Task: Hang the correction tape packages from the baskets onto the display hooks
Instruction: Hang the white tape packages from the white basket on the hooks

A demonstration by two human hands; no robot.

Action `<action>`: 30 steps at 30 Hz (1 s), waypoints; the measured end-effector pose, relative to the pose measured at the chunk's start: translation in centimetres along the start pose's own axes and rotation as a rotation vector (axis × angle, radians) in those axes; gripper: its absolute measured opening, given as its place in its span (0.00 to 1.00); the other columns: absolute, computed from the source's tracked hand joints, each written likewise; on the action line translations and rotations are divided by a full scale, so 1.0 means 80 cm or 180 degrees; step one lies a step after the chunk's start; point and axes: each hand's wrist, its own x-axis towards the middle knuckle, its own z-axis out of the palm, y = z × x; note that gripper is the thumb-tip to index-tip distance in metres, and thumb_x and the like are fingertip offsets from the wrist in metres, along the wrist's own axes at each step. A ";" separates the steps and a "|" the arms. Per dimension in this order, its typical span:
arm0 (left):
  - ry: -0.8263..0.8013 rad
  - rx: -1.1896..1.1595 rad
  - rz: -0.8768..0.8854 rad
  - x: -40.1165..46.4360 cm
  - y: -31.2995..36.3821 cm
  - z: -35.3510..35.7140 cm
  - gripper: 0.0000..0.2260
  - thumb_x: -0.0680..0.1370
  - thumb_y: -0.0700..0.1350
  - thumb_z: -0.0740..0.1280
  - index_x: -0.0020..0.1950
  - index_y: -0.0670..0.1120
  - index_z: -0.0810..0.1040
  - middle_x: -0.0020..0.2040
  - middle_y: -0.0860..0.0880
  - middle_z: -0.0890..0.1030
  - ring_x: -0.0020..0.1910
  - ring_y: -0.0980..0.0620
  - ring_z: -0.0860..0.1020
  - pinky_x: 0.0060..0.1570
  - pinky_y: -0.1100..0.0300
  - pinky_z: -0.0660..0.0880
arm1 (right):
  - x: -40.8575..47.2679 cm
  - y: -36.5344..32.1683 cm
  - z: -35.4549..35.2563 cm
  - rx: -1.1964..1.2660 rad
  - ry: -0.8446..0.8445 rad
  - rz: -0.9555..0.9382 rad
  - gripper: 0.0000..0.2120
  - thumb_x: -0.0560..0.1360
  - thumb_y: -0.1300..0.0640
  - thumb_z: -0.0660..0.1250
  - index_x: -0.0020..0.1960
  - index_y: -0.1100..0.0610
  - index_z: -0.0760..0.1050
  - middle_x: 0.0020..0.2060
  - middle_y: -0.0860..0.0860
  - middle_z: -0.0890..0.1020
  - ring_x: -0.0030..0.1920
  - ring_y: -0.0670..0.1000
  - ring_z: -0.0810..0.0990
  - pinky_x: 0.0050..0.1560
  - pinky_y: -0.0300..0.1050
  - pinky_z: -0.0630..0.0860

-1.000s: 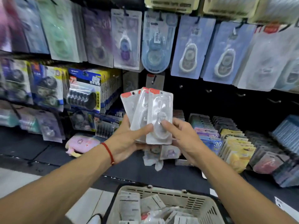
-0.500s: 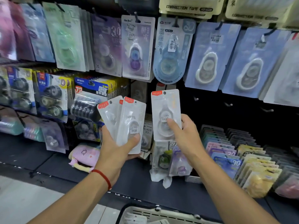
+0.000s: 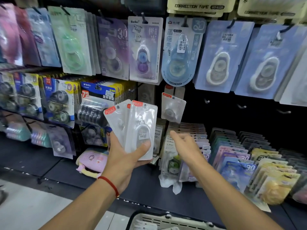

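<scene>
My left hand (image 3: 126, 156) grips a fanned stack of white correction tape packages (image 3: 132, 127) with red top corners, thumb across the front one. One more such package (image 3: 172, 107) hangs on a display hook in the dark middle row, tilted slightly. My right hand (image 3: 184, 143) is below that hung package, apart from it, fingers relaxed and holding nothing. The rim of the beige basket (image 3: 166, 220) shows at the bottom edge.
Rows of carded correction tapes hang above and to the left. Bare hooks (image 3: 240, 106) stick out of the dark panel to the right. Stacked packs (image 3: 240, 156) fill the lower right shelf. A pink pouch (image 3: 93, 161) lies on the dark shelf.
My right hand carried one package up from the stack to the hook, let go of it, and has dropped back down empty. My left hand keeps its stack, raised slightly.
</scene>
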 end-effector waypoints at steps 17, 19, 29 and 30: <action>-0.0647 -0.0134 -0.0271 0.000 -0.012 0.012 0.22 0.81 0.48 0.74 0.72 0.64 0.72 0.71 0.50 0.80 0.64 0.40 0.83 0.50 0.34 0.83 | -0.043 0.013 -0.020 0.1071 -0.0630 -0.1124 0.09 0.82 0.49 0.70 0.62 0.46 0.80 0.53 0.42 0.88 0.54 0.43 0.87 0.53 0.40 0.82; -0.0431 0.0032 -0.0175 0.002 -0.012 0.011 0.23 0.78 0.49 0.77 0.69 0.64 0.73 0.69 0.51 0.82 0.61 0.42 0.85 0.48 0.37 0.84 | -0.039 0.013 -0.022 0.0997 -0.0392 -0.1191 0.10 0.81 0.47 0.71 0.62 0.44 0.79 0.51 0.40 0.88 0.52 0.42 0.87 0.50 0.40 0.82; 0.0566 0.0437 0.0181 0.003 -0.015 0.016 0.22 0.79 0.46 0.76 0.68 0.62 0.73 0.62 0.56 0.83 0.58 0.49 0.85 0.38 0.44 0.85 | -0.011 -0.008 -0.019 0.0928 0.0057 -0.1451 0.10 0.81 0.42 0.69 0.61 0.41 0.78 0.54 0.39 0.86 0.54 0.40 0.84 0.54 0.47 0.82; 0.0600 0.0453 0.0206 0.003 -0.014 0.016 0.21 0.79 0.46 0.76 0.67 0.61 0.73 0.62 0.56 0.83 0.57 0.49 0.85 0.38 0.44 0.85 | -0.009 -0.011 -0.019 0.0956 0.0060 -0.1463 0.10 0.81 0.43 0.70 0.61 0.42 0.78 0.54 0.39 0.86 0.53 0.39 0.85 0.53 0.45 0.81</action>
